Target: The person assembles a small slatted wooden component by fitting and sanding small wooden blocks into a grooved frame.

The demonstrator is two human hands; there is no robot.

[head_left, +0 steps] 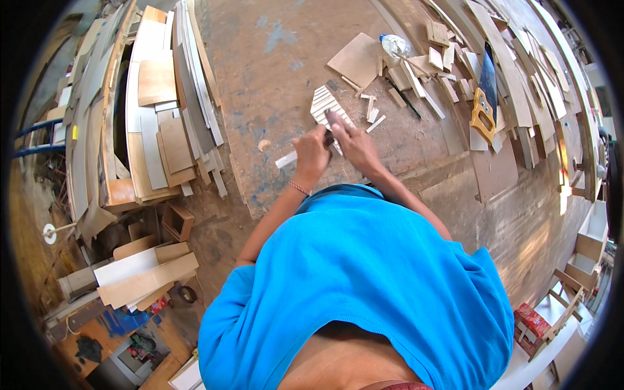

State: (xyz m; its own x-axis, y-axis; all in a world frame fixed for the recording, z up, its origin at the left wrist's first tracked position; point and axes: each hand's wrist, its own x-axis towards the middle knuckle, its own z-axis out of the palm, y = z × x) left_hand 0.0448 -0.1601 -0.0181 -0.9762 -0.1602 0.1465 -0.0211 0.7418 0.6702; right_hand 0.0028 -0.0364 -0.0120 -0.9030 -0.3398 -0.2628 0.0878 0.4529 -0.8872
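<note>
A small slatted wooden piece (326,103), pale strips side by side with dark gaps and a pointed far end, lies on the brown worktable (260,97). My right hand (357,148) is closed over its near right edge, fingertips on the slats. Just left of it, my left hand (313,155) is closed by the piece's near end; what its fingers hold is hidden. A pale wood strip (286,160) sticks out to the left beside that hand; whether it is held or lies on the table cannot be made out. Short offcuts (375,123) lie right of the slatted piece.
A handsaw (484,104) with a wooden handle rests at the right among scrap boards (507,71). A square board (356,60) and a clear plastic bag (395,45) lie farther back. Long planks (188,78) are stacked at the left. Wooden boxes (153,273) stand lower left.
</note>
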